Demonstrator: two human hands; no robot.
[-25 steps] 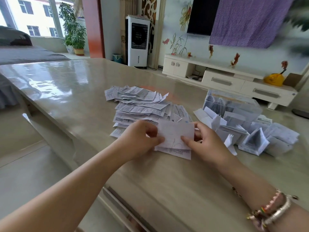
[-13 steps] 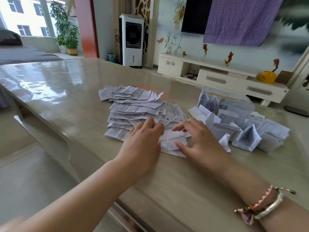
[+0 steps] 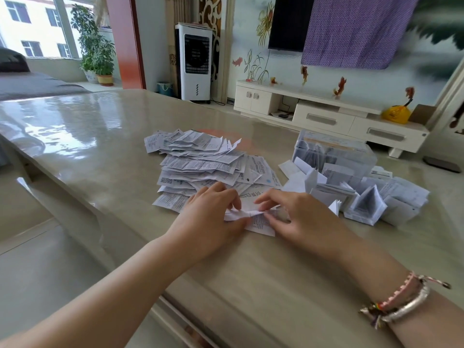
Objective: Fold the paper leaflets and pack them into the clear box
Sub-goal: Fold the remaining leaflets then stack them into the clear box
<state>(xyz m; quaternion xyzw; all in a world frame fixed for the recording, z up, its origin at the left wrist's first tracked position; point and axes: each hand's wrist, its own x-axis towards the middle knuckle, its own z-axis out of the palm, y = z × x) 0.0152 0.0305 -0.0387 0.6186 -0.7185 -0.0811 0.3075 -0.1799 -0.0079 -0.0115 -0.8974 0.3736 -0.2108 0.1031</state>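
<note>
Left hand point(image 3: 211, 217) and right hand point(image 3: 298, 217) pinch one leaflet point(image 3: 253, 216) on the worktop point(image 3: 105, 156). The box point(image 3: 351, 153) stands near, folded leaflets point(image 3: 364, 204) beside it.

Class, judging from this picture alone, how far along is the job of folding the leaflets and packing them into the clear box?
Done: some folded leaflets stand in the clear box, and more folded ones lie loose on the table in front of and beside it. In hand: the left hand and right hand are creasing one leaflet on the table. Left: a large pile of flat leaflets waits unfolded, and the loose folded ones need packing.
</note>
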